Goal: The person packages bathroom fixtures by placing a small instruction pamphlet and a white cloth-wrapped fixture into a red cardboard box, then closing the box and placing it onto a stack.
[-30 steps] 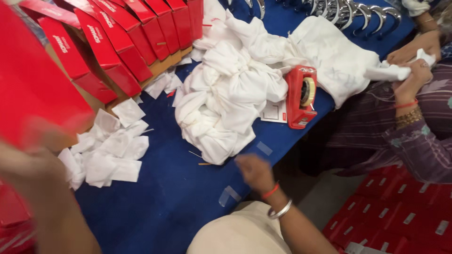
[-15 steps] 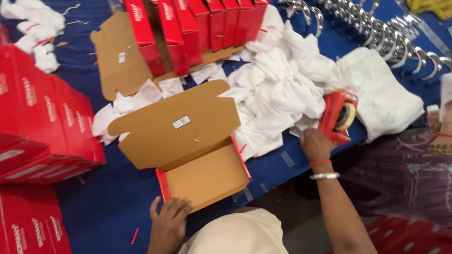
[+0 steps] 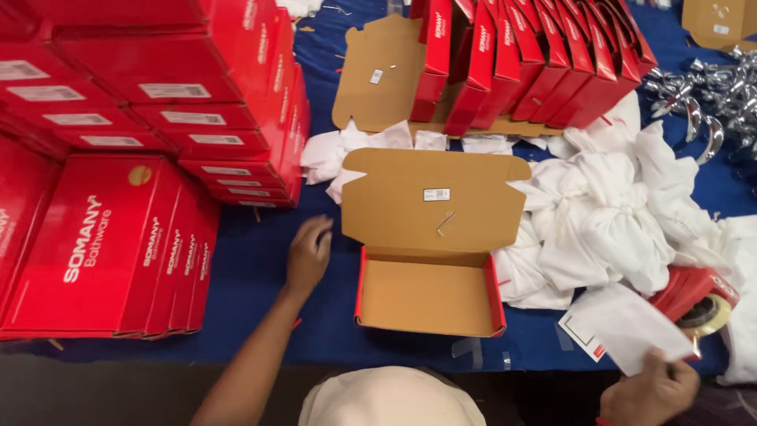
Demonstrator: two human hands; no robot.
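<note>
An open cardboard mailer box [image 3: 430,296], red outside and plain brown inside, sits empty near the front edge of the blue-covered tabletop [image 3: 260,260], its lid [image 3: 434,201] thrown back flat toward the middle of the table. The left hand [image 3: 309,251] rests palm down on the cloth just beside the box's left wall, fingers loosely curled and gripping nothing. The right hand [image 3: 650,386], at the front right corner of the tabletop, pinches a white leaflet [image 3: 627,327] by its lower edge; the sheet lies over the cloth next to a red tape dispenser [image 3: 698,296]. White cloth pouches [image 3: 607,213] are heaped to the right of the lid, and chrome fittings [image 3: 710,102] lie toward the far right corner. Closed red boxes [image 3: 142,118] are stacked along the left edge, and more stand on edge in a row [image 3: 536,55] at the far side. To handle the sheet well, I would judge it best to keep the pinch light so the paper does not crease, carry it flat and low over the box's right wall, and brace the box with the left hand against its side so it does not slide on the cloth. The leaflet's corner passing close to the dispenser looks like the likeliest snag.
</note>
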